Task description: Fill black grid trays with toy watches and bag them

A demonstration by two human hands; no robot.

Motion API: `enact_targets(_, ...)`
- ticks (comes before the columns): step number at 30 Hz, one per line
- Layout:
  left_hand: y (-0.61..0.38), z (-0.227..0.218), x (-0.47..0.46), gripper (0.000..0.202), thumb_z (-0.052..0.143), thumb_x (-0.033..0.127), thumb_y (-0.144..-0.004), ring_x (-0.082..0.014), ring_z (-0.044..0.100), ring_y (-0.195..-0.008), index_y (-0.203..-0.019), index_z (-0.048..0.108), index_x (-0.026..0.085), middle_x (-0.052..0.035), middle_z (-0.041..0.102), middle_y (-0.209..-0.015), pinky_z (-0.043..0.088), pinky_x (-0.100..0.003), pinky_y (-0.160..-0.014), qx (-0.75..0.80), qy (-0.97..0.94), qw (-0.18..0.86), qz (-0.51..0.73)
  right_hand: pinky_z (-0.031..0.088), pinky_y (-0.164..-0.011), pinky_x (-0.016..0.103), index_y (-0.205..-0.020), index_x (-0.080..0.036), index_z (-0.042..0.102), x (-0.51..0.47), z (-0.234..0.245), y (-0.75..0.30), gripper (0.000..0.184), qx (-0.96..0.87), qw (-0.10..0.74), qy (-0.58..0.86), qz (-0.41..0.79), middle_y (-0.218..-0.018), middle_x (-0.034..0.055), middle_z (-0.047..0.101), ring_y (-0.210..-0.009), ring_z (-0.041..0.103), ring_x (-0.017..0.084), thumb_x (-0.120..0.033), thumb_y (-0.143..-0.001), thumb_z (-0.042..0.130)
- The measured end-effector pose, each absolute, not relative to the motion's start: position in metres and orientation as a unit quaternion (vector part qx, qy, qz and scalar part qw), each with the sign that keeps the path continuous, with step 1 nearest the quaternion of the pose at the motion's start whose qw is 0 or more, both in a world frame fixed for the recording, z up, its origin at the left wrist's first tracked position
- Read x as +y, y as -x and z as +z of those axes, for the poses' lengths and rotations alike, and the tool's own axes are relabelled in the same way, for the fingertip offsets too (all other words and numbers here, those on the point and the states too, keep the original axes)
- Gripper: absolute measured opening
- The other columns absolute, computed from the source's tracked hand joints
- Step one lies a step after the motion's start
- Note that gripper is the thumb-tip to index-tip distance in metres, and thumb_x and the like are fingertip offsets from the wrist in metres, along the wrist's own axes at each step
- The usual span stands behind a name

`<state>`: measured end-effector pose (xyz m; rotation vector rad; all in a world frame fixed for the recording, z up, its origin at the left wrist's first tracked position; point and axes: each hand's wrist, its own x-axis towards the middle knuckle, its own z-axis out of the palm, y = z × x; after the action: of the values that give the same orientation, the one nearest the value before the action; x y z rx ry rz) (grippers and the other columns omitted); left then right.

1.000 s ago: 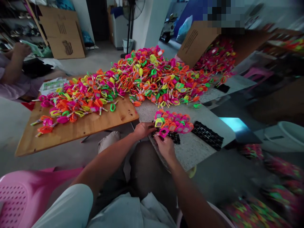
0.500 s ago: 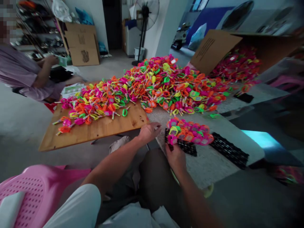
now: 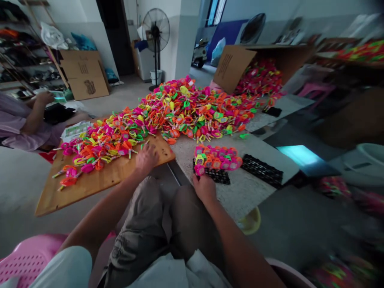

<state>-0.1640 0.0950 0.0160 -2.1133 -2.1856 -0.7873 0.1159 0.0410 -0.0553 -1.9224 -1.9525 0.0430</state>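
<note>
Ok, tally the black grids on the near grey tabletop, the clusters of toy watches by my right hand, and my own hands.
Black grids: 2
Toy watch cluster: 1
Own hands: 2 (left hand, right hand)
Total: 5

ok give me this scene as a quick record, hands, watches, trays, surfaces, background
left hand: over the wooden tabletop, at the near edge of the loose pile; grip unclear
right hand: at the near left of the watch rows, by a pink watch; grip unclear
loose pile: pink, orange, yellow and green toy watches, spread across both tabletops
watch rows: above a black slotted tray
second black tray: right of the rows, on the speckled tabletop
background: open cardboard box with more watches, standing fan
</note>
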Motion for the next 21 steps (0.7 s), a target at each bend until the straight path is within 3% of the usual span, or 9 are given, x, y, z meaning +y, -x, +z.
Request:
enact_targets(4,0.091,-0.011,0.081,0.026,0.060,0.030,-0.093,-0.0178,0.071,-0.092,-0.115,0.071,0.021,-0.0048,0.076,-0.105,0.056,-0.027,-0.086,-0.527,0.792,-0.207,-0.227,0.038,-0.065,0.029,-0.093,-0.010,0.072,0.040,-0.057,-0.119,0.033,-0.704,0.222,0.674,0.029,-0.080,0.0162,0.073,-0.073,0.068,0.023,-0.035,-0.100,0.052)
enact_targets(9,0.034,-0.034,0.087,0.032,0.055,0.019,-0.092,-0.0167,0.070,-0.103,-0.120,0.071,0.022,-0.0038,0.076,-0.115,0.055,-0.026,-0.091,-0.461,0.803,-0.290,-0.242,0.037,-0.064,0.028,-0.097,-0.009,0.071,0.041,-0.055,-0.120,0.031,-0.705,0.236,0.667,0.042,-0.080,0.0156,0.074,-0.071,0.067,0.022,-0.034,-0.100,0.052)
enact_targets(14,0.048,-0.024,0.091,0.029,0.056,0.021,-0.093,-0.0181,0.071,-0.098,-0.118,0.070,0.020,-0.0057,0.076,-0.109,0.055,-0.028,-0.089,-0.550,0.757,-0.240,-0.259,0.037,-0.063,0.028,-0.096,-0.011,0.070,0.039,-0.055,-0.119,0.035,-0.695,0.260,0.669,0.055,-0.081,0.0154,0.074,-0.070,0.066,0.021,-0.037,-0.100,0.048)
enact_targets(18,0.114,0.010,0.098,0.030,0.051,0.031,-0.098,-0.0219,0.067,-0.107,-0.123,0.065,0.023,-0.0086,0.071,-0.120,0.053,-0.033,-0.094,-0.682,0.676,-0.080,-0.268,0.041,-0.065,0.030,-0.094,-0.014,0.069,0.035,-0.061,-0.122,0.035,-0.682,0.311,0.655,0.095,-0.080,0.0138,0.073,-0.070,0.066,0.023,-0.045,-0.095,0.052)
enact_targets(21,0.172,0.035,0.108,0.038,0.049,0.040,-0.099,-0.0265,0.064,-0.113,-0.132,0.058,0.023,-0.0130,0.066,-0.128,0.051,-0.038,-0.094,-0.776,0.604,0.019,-0.181,0.044,-0.068,0.031,-0.095,-0.016,0.068,0.031,-0.065,-0.124,0.034,-0.659,0.365,0.643,0.141,-0.079,0.0116,0.073,-0.071,0.067,0.024,-0.046,-0.091,0.053)
